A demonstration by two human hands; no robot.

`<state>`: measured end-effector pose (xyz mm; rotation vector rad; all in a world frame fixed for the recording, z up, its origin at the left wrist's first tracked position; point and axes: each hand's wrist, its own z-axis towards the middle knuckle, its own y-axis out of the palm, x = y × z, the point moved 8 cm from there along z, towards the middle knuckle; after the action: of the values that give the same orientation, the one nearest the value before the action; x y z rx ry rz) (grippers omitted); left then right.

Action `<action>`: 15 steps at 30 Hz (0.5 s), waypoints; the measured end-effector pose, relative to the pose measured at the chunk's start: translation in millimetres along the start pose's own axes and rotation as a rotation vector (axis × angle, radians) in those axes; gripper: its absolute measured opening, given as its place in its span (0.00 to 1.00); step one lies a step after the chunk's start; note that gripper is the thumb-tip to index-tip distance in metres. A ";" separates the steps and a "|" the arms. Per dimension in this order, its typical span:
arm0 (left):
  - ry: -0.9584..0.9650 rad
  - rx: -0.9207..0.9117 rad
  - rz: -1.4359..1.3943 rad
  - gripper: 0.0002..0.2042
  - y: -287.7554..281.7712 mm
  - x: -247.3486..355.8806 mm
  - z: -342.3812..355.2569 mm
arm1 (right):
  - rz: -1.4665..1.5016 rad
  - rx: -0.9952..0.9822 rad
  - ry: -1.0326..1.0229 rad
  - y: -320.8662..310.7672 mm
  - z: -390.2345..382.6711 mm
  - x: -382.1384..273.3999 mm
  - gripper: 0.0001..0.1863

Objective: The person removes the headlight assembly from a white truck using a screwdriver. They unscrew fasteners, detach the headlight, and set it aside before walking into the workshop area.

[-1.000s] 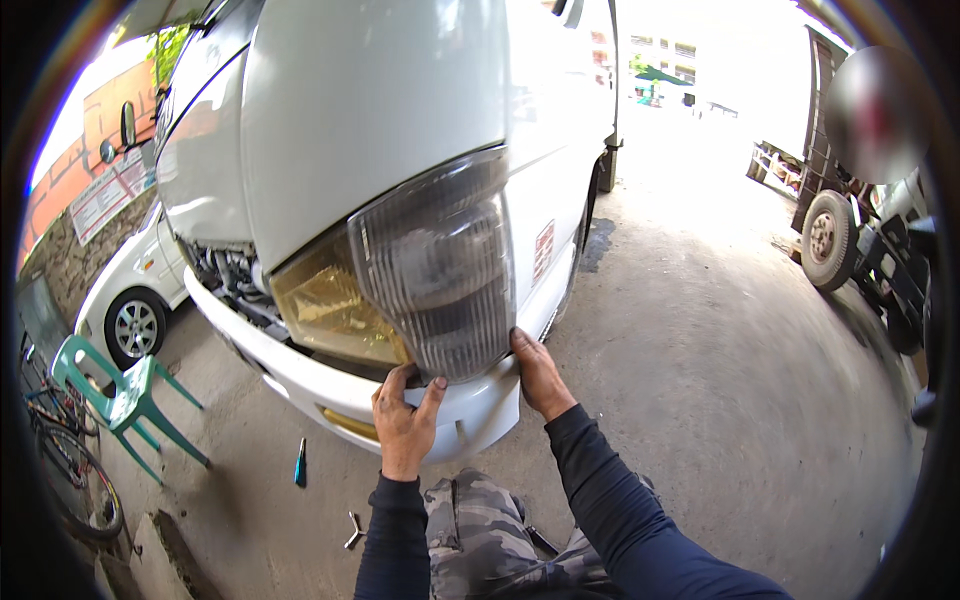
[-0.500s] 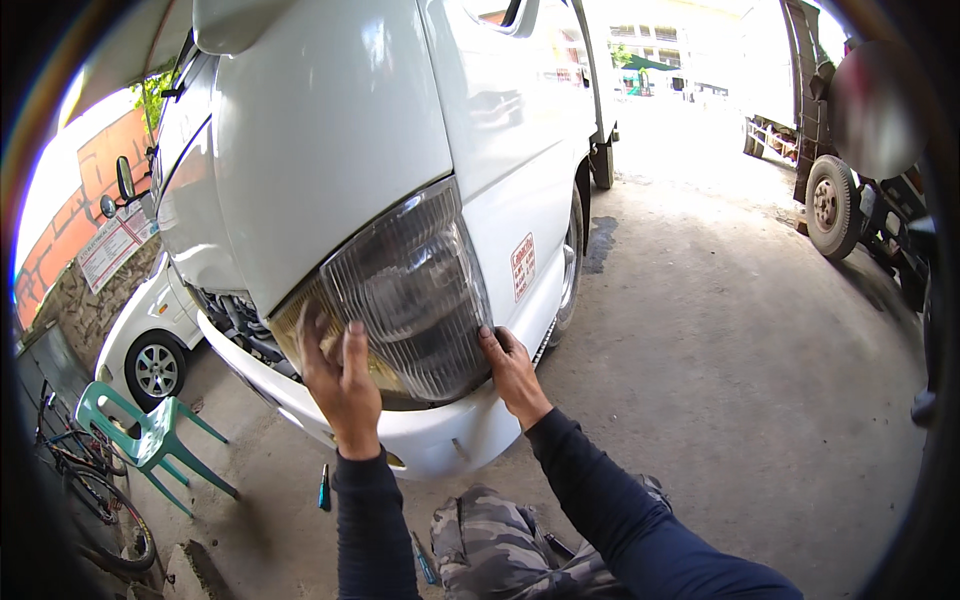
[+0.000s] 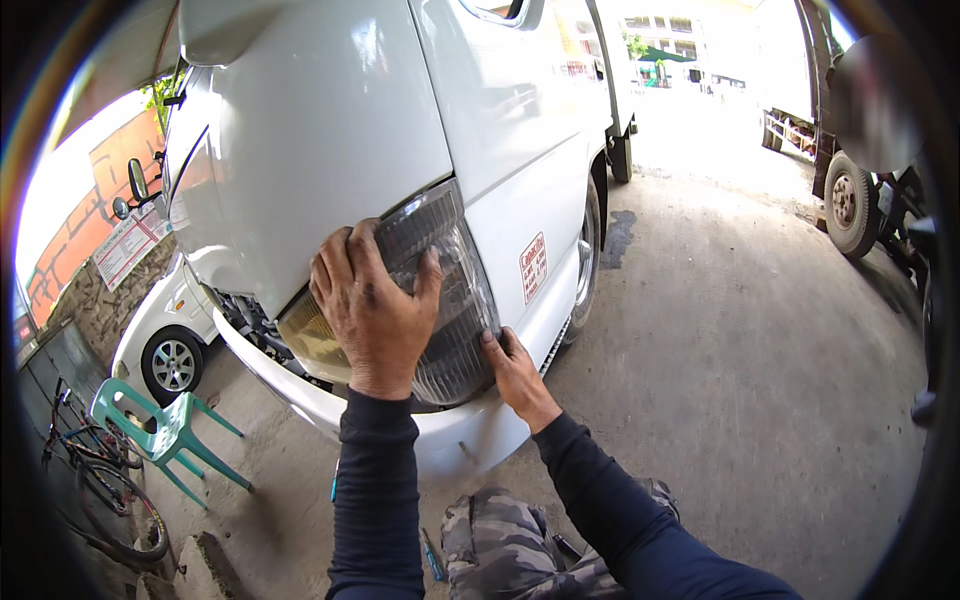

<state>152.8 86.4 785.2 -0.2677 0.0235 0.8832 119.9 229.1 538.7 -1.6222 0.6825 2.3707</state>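
Mid-frame, the headlight (image 3: 457, 350) already sits at the corner of the white vehicle (image 3: 320, 130), fastened or not unclear, left hand (image 3: 372, 305) across it, fingers spread, right hand (image 3: 522, 380) at its edge, grip uncertain.

The grey ground (image 3: 760, 350) here bears a large white vehicle (image 3: 320, 120), a dark stain (image 3: 618, 240) beside it; over left stand a green chair (image 3: 168, 438), a bicycle (image 3: 120, 500) and a white car (image 3: 187, 303). A blue tool (image 3: 433, 560) lies in front.
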 end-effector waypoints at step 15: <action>-0.118 -0.319 -0.184 0.30 113.2 3.1 1.3 | -0.223 -0.165 0.278 -38.9 83.2 65.2 0.60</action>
<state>68.0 157.4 760.9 -0.5068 -0.2497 0.7155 41.4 295.8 493.1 -2.0047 0.3317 2.1139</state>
